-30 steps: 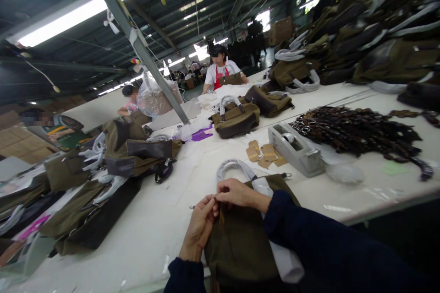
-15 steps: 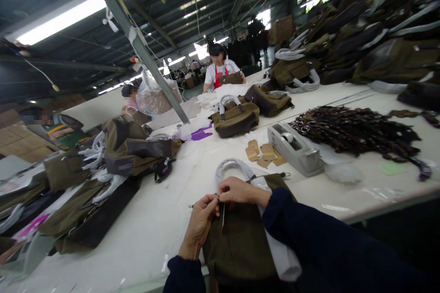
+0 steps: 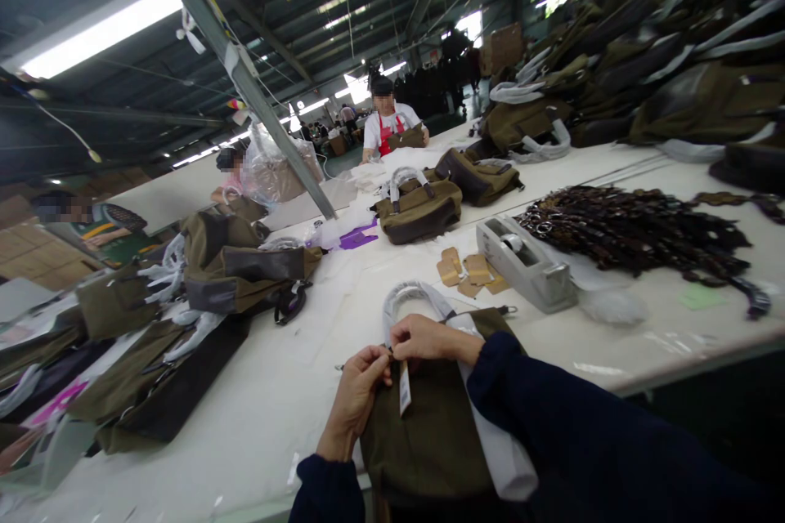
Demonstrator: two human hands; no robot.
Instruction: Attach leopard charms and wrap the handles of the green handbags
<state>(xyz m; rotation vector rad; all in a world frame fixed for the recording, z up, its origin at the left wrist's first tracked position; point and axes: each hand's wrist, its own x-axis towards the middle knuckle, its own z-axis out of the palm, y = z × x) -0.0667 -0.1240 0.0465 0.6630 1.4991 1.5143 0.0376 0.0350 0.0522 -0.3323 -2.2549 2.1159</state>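
An olive-green handbag (image 3: 423,441) stands at the table's near edge, its carry handle (image 3: 408,291) wrapped in white film. My left hand (image 3: 354,396) is closed, thumb and fingertips pinched together by the foot of the handle. Right beside it, my right hand (image 3: 429,340) pinches at the same spot from above. A narrow white hang tag (image 3: 405,392) dangles from between the fingertips against the bag's front. The small parts inside both pinches are hidden. A white wrapped piece (image 3: 503,453) lies along the bag's right side, under my right sleeve.
A grey tape dispenser (image 3: 524,265) and brown card tags (image 3: 472,271) lie beyond the bag. Dark straps (image 3: 631,233) are heaped to the right. More bags (image 3: 239,265) lie left, ahead (image 3: 420,211) and piled at right (image 3: 705,102). A co-worker (image 3: 389,127) handles a bag opposite.
The hang tag has turned from edge-on to show its white printed face. Both my hands stay pinched at nearly the same place. The co-worker opposite has shifted the bag slightly.
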